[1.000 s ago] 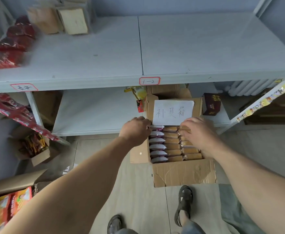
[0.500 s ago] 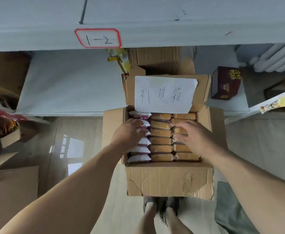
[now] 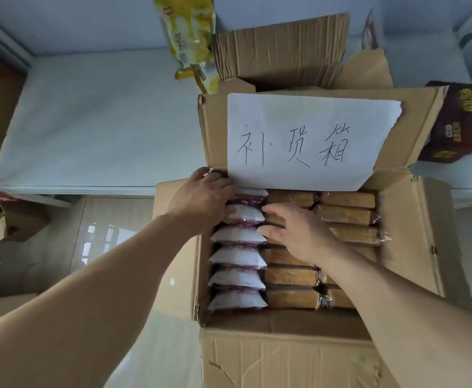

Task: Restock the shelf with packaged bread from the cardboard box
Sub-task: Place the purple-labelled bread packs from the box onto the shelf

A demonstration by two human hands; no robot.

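Reaching into cardboard box [image 3: 285, 357]: left hand [image 3: 201, 196] fingers curled around white bread packet [image 3: 244, 215]; right hand [image 3: 299, 231] flat, fingers straight, on brown loaves [image 3: 346, 200]

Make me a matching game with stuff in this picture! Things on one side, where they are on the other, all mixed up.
Things:
1. white bread packets
2. brown bread packets
3. paper sign
4. yellow snack bag

Places:
A. on the box's raised back flap
B. left row inside the cardboard box
C. on the shelf behind the box
D. middle and right rows inside the box

Pairs: 1-B, 2-D, 3-A, 4-C
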